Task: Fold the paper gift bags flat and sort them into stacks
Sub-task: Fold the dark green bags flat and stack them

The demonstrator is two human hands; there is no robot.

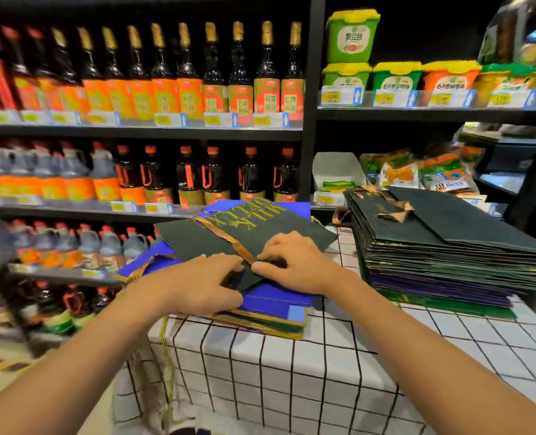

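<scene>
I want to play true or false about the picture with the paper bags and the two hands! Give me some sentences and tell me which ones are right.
1. Both hands are on the dark green bag. True: the left hand and the right hand touch it near its front edge.
2. The green bag lies on a pile of blue bags. True.
3. The tall stack at the right is mostly red bags. False: it is mostly dark green, with purple ones lower down.
4. The table cover is plain black. False: it is white with black grid lines.
5. The shelves behind hold bottles. True.
</scene>
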